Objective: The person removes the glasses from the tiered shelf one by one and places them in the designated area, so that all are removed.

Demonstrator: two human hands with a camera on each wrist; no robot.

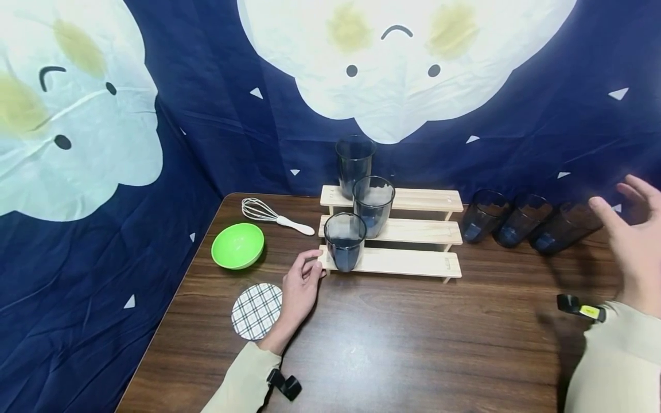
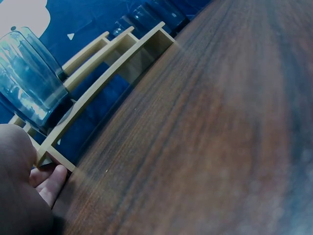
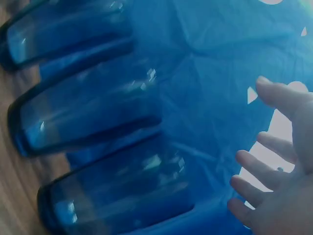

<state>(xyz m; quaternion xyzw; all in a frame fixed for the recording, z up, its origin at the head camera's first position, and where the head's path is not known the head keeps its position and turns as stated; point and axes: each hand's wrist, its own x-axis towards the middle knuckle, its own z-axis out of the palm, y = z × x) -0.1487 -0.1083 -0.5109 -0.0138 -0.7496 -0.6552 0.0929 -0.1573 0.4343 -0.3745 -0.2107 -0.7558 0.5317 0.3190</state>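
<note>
Left hand (image 1: 302, 289): one, its fingers bent around the left end of the lowest board of a wooden rack (image 1: 408, 261), gripping it. Right hand (image 1: 637, 241): one, unclenched, fingers spread, beside the rightmost glass and apart from it. Counted from the left: one green bowl (image 1: 237, 264); one round checked coaster (image 1: 255, 310), partly covered by the left forearm; one white whisk (image 1: 279, 218), handle pointing right; one rack of three stepped boards; three dark clear glasses upright at its left, one per board, namely front glass (image 1: 345, 252), middle glass (image 1: 373, 212) and back glass (image 1: 356, 163); three like glasses in a close row on the tabletop right of the rack, namely first (image 1: 484, 215), second (image 1: 521, 221) and third (image 1: 560, 229). Edges and room: each board runs on rightward past its glass; a narrow strip parts the rack from the row; the tabletop's left edge slants beyond bowl and coaster; broad space lies before the rack, between the forearms. Surface: one dark brown wood-grain tabletop (image 1: 387, 344), glossy at front. Room: navy cloth (image 1: 206, 115) behind and at left, printed with two pale cloud faces and small white triangles.
</note>
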